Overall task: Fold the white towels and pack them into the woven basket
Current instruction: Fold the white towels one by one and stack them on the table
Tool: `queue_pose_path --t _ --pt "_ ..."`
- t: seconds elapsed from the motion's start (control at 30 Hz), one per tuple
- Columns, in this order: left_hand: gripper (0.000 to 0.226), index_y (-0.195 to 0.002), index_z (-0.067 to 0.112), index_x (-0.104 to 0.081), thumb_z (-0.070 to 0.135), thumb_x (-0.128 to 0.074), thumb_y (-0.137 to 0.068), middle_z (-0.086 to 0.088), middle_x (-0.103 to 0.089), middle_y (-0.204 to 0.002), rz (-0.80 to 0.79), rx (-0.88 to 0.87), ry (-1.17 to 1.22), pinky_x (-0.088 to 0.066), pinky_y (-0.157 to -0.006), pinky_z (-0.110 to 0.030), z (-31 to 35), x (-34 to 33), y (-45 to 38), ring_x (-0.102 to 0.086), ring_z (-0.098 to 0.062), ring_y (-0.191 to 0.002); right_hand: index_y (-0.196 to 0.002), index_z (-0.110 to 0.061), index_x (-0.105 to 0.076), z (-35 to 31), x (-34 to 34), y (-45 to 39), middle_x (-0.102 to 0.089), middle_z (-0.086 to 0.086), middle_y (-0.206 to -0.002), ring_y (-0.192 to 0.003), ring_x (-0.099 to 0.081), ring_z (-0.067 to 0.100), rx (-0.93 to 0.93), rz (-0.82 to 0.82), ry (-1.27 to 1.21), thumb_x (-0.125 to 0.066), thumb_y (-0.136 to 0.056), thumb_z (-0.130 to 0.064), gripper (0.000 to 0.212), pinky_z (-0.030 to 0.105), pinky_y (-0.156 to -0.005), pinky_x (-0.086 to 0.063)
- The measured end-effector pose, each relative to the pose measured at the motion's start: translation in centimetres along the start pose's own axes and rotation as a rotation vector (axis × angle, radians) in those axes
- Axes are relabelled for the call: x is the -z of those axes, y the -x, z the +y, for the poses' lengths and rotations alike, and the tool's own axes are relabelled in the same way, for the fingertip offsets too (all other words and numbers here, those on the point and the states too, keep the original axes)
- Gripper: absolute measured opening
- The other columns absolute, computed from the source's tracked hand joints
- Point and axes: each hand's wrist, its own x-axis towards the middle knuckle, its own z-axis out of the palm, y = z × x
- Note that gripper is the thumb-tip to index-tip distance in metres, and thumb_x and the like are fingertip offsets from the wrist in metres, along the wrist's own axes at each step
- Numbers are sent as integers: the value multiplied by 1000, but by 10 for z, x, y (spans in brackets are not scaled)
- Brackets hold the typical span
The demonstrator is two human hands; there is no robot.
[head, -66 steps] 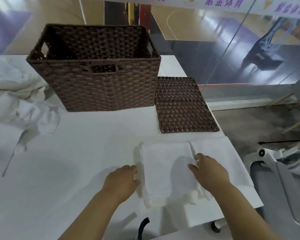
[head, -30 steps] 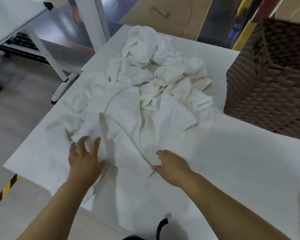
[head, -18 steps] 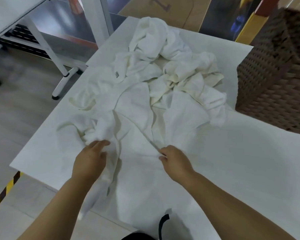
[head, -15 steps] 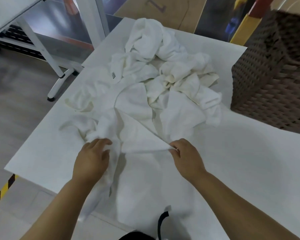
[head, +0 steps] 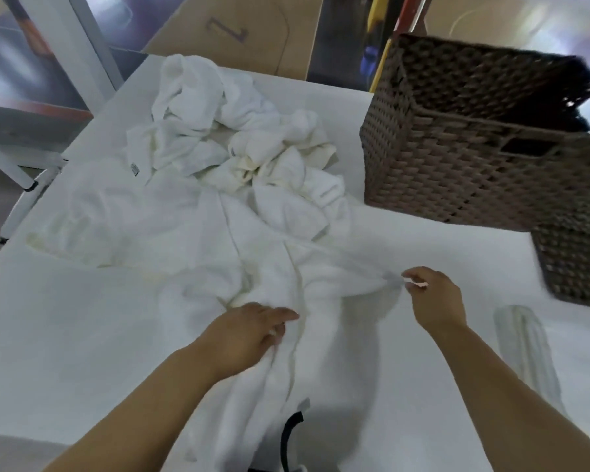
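White terry, creased and slack: one towel [head: 286, 301] lies spread on the white table [head: 65, 335], its near end trailing over the table's near edge. The right hand [head: 436, 298] pinches the towel's right corner between thumb and fingertips, drawing it out to the right just above the table. The left hand [head: 249, 335] lies on the towel's middle, fingers curled into the cloth. A heap of crumpled towels [head: 239, 131] sits beyond, far left. The woven basket [head: 474, 158] stands far right, apart from both hands.
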Motion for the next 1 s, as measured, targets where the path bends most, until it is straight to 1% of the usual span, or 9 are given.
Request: queue_pose_path --t 0.13,0.23,0.33,0.47,0.57,0.63,0.67,0.83,1.0 --pt "37 -131 42 -44 33 -47 -96 25 -57 -108 -105 1 4 -45 -88 -19 19 -13 -15 -53 1 -102 -113 -21 -62 9 9 4 -63 0 -114 -96 -59 17 -68 -156 33 -61 -91 -26 23 26 -76 -40" --pt "33 -110 29 -63 41 -41 -88 15 -66 -95 177 15 -55 -53 -74 -28 9 -9 -12 -63 -12 -88 -113 -23 -61 -9 -1 26 -64 -5 -108 -93 -59 11 -2 -272 -9 -61 -90 -34 26 26 -77 -44" --pt "23 -99 14 -68 25 -62 -79 -3 -67 -94 379 95 -290 -54 -70 -37 -27 1 -6 -62 -31 -87 -127 -21 -51 -33 -25 51 -59 -5 -117 -104 -57 12 80 -443 -15 -58 -90 -42 42 28 -85 -46" --pt "54 -137 16 -45 28 -63 -87 -6 -50 -133 168 361 -325 -40 -99 -41 -53 14 2 -45 -35 -120 -143 -14 -29 -67 -65 71 -46 1 -134 -120 -50 19 161 -547 -12 -58 -88 -48 70 33 -95 -43" --pt "54 -144 28 -30 42 -45 -94 0 -46 -134 31 465 -376 -42 -95 -36 -52 16 0 -44 -25 -120 -126 -15 -47 -80 -85 72 -58 3 -117 -106 -56 22 134 -563 14 -56 -92 -39 42 32 -87 -46" --pt "47 -139 30 -36 44 -43 -94 0 -50 -128 2 495 -363 -44 -91 -36 -52 15 -2 -48 -23 -116 -87 -22 -52 -80 -88 71 -56 -1 -88 -86 -55 21 164 -517 13 -53 -94 -33 13 30 -70 -43" --pt "43 -135 29 -40 43 -43 -95 0 -52 -124 11 505 -328 -45 -89 -36 -52 14 -3 -51 -23 -114 -76 -23 -46 -77 -87 70 -51 -3 -80 -80 -51 20 178 -487 4 -53 -94 -31 21 29 -64 -39" --pt "21 -109 18 -47 34 -44 -95 -5 -61 -91 181 482 -123 -47 -67 -35 -46 8 -5 -60 -29 -85 -87 -13 -54 -36 -57 63 -58 1 -86 -77 -53 19 60 -223 -60 -56 -92 -28 17 28 -66 -37" --pt "39 -132 23 -35 29 -45 -95 -6 -64 -86 233 400 -25 -44 -60 -32 -25 -4 -16 -61 -27 -77 -78 -7 -50 14 -14 57 -58 8 -77 -69 -52 24 -128 88 -106 -58 -91 -22 21 31 -61 -36"
